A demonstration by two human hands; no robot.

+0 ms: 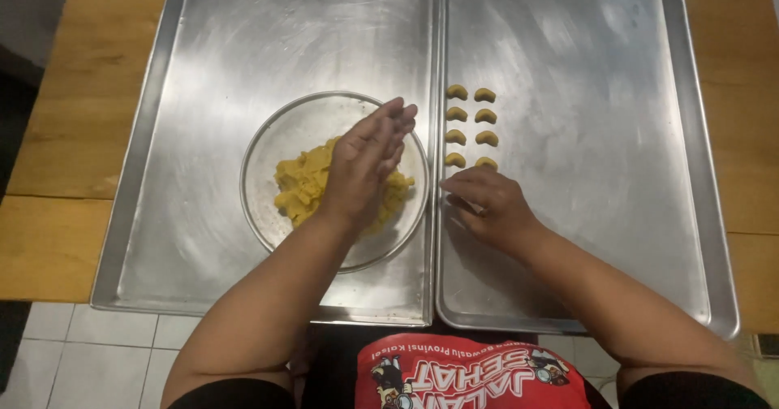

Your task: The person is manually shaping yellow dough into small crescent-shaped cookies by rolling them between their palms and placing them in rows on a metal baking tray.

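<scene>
A clear glass bowl [268, 145] sits on the left metal tray [203, 52] and holds a lump of yellow dough [300, 183]. My left hand [367, 159] hovers flat over the bowl, fingers stretched together, palm down above the dough. On the right metal tray [584, 92] lie two short columns of small crescent-shaped dough pieces [471, 127]. My right hand [487, 202] rests on that tray just below the columns, fingers curled down near its left rim; what is under the fingertips is hidden.
Both trays lie side by side on a wooden table [73, 133], their inner rims touching. Tiled floor [89, 352] shows below the table's near edge. A red printed garment [462, 372] is at the bottom of the view.
</scene>
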